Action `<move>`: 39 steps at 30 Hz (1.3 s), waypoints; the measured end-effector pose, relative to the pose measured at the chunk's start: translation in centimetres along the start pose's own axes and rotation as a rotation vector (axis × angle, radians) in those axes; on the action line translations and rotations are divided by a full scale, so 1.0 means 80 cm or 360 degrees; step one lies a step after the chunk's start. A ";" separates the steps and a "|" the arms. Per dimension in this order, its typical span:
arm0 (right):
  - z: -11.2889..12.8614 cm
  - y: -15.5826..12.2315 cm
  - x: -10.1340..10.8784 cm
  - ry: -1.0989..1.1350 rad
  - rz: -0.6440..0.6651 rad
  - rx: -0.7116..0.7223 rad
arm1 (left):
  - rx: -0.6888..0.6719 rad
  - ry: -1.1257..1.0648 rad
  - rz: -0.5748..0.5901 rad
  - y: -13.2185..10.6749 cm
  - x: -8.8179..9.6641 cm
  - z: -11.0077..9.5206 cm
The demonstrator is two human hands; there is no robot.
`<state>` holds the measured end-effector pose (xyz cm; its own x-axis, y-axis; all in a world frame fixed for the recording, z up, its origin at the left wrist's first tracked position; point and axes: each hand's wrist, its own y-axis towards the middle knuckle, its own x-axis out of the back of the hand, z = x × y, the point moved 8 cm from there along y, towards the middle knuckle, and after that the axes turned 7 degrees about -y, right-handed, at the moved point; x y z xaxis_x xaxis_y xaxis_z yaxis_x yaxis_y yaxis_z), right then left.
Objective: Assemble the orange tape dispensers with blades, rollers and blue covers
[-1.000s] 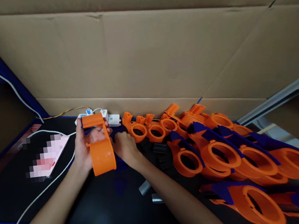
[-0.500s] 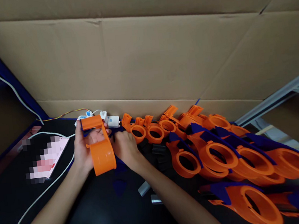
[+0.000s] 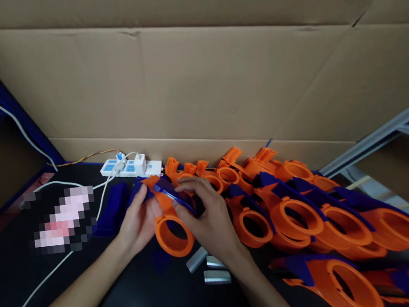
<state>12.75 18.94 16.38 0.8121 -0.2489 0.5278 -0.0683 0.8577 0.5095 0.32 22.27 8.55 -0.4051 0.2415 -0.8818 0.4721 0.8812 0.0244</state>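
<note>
My left hand (image 3: 138, 222) holds an orange tape dispenser body (image 3: 169, 248), its ring hanging down to the right of the palm. Over the top of that body lies a glossy blue plastic cover (image 3: 174, 195), gripped between the thumb and fingers of my right hand (image 3: 210, 217). The cover touches the orange part, but I cannot tell whether it is seated. Both hands are closed, and my right fingertips are partly hidden behind the cover. Beneath my hands are several silver metal pieces (image 3: 217, 276) on the black table (image 3: 138, 289).
On the right stand several orange tape dispensers with blue covers (image 3: 300, 216). Orange bodies (image 3: 229, 174) line the back near the cardboard wall (image 3: 197, 85). More blue parts (image 3: 113, 208) lie left of my hands. A white power strip (image 3: 128, 169), cables and a blurred-out phone-like object (image 3: 62, 219) are further left.
My right hand has lifted a blue cover from the table onto the orange body. My left hand has moved right and turned the body, so its ring faces me.
</note>
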 end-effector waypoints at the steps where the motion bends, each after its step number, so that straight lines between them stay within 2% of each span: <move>1: -0.002 -0.005 -0.003 0.0061 0.0054 -0.0016 | 0.0015 0.0008 0.0010 -0.001 -0.002 0.006; 4: -0.011 -0.014 -0.008 0.0191 0.0164 -0.0068 | 0.0035 0.0016 -0.0019 -0.004 0.000 0.014; 9: -0.012 -0.018 -0.001 0.0145 0.0088 -0.0046 | -0.0071 0.0011 -0.0128 -0.003 0.011 0.006; 15: -0.015 -0.016 -0.010 0.0016 0.0118 -0.0016 | -0.0121 0.0055 -0.0193 -0.002 0.018 0.006; 21: -0.020 -0.021 -0.010 0.0109 0.0137 -0.0054 | -0.0173 0.0080 -0.0166 -0.007 0.011 0.008; 26: -0.017 -0.029 -0.009 0.0341 0.0193 -0.0228 | -0.0308 0.0354 -0.0409 -0.028 0.019 0.001; 29: -0.025 -0.034 -0.003 0.0585 0.0097 -0.0483 | -0.0265 0.0358 -0.0320 -0.037 0.018 0.008; 32: -0.034 -0.040 -0.004 0.0851 0.0091 -0.0675 | -0.0192 0.0354 -0.0187 -0.043 0.020 0.017; 36: -0.041 -0.049 -0.011 0.1192 0.0142 -0.0801 | -0.0115 0.0430 -0.0035 -0.050 0.023 0.020; 39: -0.039 -0.053 -0.015 0.1300 0.0194 -0.0833 | -0.0052 0.0484 0.0041 -0.053 0.016 0.017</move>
<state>13.92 17.02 11.46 0.9815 0.0741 -0.1767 -0.0730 0.9973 0.0127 -1.12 18.27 6.65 -0.6115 0.3703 -0.6993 0.4619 0.8846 0.0644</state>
